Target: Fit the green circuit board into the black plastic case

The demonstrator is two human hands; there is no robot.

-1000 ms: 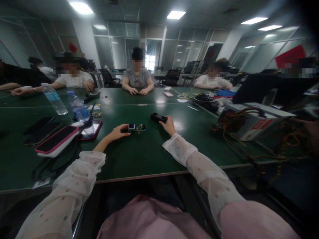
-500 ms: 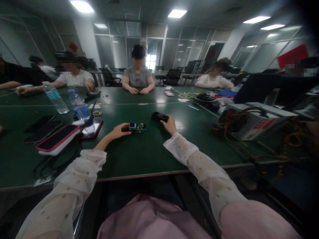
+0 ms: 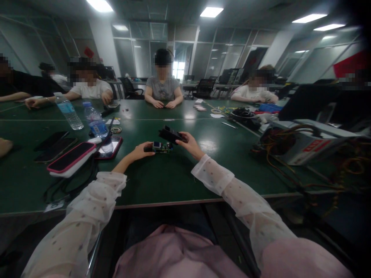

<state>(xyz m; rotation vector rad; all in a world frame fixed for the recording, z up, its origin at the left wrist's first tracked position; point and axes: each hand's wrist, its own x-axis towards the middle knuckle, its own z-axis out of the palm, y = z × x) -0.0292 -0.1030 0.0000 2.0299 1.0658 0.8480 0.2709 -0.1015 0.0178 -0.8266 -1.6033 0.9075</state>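
Observation:
Low over the green table [image 3: 162, 185], my left hand [image 3: 141, 151] grips the left end of a small circuit board [image 3: 162, 148] with a little dark screen on it. The fingers of my right hand [image 3: 191, 145] close on the right end of a black casing [image 3: 171, 134]. This casing is tilted, just above and behind the board. Whether the two parts touch, I cannot tell.
Phones [image 3: 72, 156], cables and two water bottles [image 3: 68, 112] [image 3: 95, 120] are on the left. A metal box with wires [image 3: 301, 143] stands at the right. Across the table sits a person in grey [image 3: 164, 90]; other people sit on both sides.
My right hand has moved left with the black casing, which is now raised and tilted close to the board. My left hand still holds the board. The view has shifted slightly.

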